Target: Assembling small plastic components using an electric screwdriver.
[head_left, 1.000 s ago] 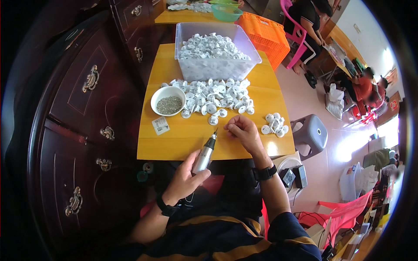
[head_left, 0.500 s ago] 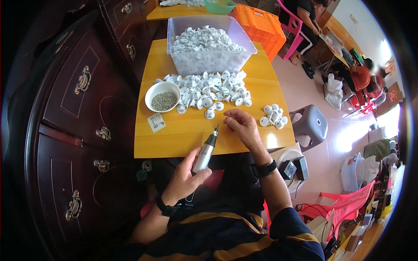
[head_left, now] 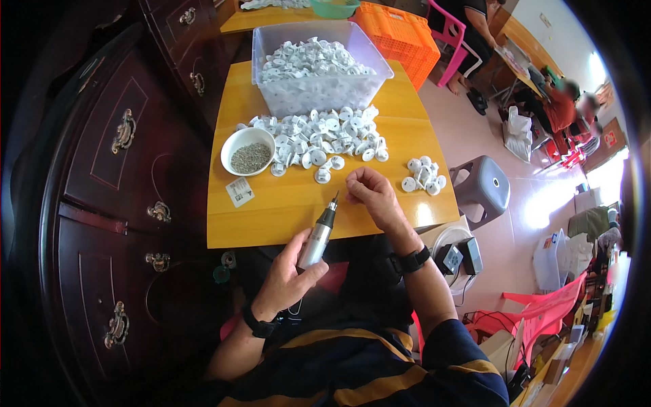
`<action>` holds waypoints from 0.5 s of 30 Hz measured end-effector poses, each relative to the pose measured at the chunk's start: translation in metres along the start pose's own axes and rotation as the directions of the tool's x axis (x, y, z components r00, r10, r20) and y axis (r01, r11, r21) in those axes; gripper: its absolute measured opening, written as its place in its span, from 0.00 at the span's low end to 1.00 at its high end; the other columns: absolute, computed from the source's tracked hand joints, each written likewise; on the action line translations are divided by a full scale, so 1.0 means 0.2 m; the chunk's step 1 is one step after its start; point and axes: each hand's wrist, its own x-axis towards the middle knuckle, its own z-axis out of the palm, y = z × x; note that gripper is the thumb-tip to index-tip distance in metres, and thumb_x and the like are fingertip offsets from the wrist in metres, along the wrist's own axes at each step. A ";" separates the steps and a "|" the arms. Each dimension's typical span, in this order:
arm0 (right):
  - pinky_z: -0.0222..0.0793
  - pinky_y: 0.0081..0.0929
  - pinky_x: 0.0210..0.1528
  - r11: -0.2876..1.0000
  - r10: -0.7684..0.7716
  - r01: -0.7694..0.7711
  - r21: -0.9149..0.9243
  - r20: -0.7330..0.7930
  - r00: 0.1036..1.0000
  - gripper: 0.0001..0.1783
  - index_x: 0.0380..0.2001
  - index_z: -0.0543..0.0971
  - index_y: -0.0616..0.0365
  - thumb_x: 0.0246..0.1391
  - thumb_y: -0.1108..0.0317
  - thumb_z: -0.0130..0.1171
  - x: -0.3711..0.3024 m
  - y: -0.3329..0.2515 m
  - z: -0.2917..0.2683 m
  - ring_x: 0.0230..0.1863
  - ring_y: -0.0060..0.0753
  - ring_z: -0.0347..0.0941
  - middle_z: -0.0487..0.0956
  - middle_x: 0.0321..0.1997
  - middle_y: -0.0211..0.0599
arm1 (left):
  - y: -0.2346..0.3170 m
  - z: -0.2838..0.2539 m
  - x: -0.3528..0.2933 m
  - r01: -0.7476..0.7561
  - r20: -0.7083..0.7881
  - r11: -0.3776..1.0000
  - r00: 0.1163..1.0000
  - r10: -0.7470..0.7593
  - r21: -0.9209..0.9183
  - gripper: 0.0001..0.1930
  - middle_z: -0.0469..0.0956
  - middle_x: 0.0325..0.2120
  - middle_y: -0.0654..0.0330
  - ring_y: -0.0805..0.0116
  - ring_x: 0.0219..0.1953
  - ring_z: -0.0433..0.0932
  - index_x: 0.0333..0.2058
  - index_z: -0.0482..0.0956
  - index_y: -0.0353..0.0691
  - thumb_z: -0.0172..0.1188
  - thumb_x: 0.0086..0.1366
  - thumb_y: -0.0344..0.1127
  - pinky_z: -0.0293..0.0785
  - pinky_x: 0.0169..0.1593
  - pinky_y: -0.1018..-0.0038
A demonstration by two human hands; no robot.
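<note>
My left hand (head_left: 289,279) is wrapped round a silver and black electric screwdriver (head_left: 317,239), its bit tilted up over the table's near edge. Just right of the bit, my right hand (head_left: 373,197) has its fingers curled and pressed together; whatever may be between the fingertips is too small to name. Beyond the hands lies a heap of small white plastic parts (head_left: 319,139). A white bowl (head_left: 227,161) of small grey screws (head_left: 251,158) stands left of that heap. A smaller group of white parts (head_left: 424,176) rests right of my right hand.
A clear plastic bin (head_left: 291,102) full of white parts stands at the yellow table's (head_left: 271,220) far side. A printed label (head_left: 239,192) lies near the bowl. Dark drawers (head_left: 102,197) flank the left, a grey stool (head_left: 487,190) the right. Other people (head_left: 563,112) sit at the far right.
The view has shifted slightly. Both hands keep almost the same pose, with the screwdriver still in my left hand and the right fingers still curled near its bit.
</note>
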 end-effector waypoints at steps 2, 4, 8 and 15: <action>0.72 0.18 0.39 0.996 0.030 -0.033 0.088 0.041 0.999 0.06 0.39 0.79 0.58 0.64 0.68 0.62 -0.01 -0.03 0.02 0.33 0.16 0.75 0.79 0.32 0.24 | -0.01 0.00 0.00 -0.011 0.013 1.000 1.000 0.010 0.006 0.35 0.76 0.36 0.62 0.81 0.31 0.73 0.69 0.59 0.34 0.64 0.69 0.35 0.73 0.33 0.82; 0.72 0.18 0.38 0.993 0.011 -0.019 0.113 0.070 0.998 0.05 0.39 0.79 0.58 0.63 0.70 0.62 0.00 0.00 0.01 0.33 0.16 0.75 0.79 0.32 0.24 | 0.00 0.00 0.00 -0.021 0.014 0.999 1.000 0.020 0.026 0.35 0.76 0.37 0.62 0.81 0.31 0.73 0.69 0.59 0.34 0.64 0.69 0.35 0.73 0.33 0.82; 0.71 0.17 0.37 0.984 0.018 -0.039 0.173 0.122 0.992 0.04 0.38 0.78 0.57 0.61 0.74 0.62 0.00 0.01 0.02 0.33 0.16 0.75 0.80 0.32 0.24 | -0.02 0.00 0.00 -0.038 0.014 0.998 0.999 0.037 0.044 0.36 0.76 0.37 0.62 0.81 0.31 0.73 0.69 0.58 0.34 0.65 0.69 0.36 0.73 0.33 0.82; 0.71 0.18 0.37 0.976 0.042 -0.065 0.208 0.116 0.992 0.04 0.39 0.78 0.57 0.61 0.73 0.61 0.00 0.01 0.02 0.33 0.17 0.76 0.80 0.33 0.25 | -0.02 0.00 0.00 -0.039 0.018 0.998 0.999 0.039 0.042 0.36 0.76 0.37 0.61 0.81 0.31 0.73 0.70 0.58 0.34 0.65 0.69 0.36 0.73 0.33 0.82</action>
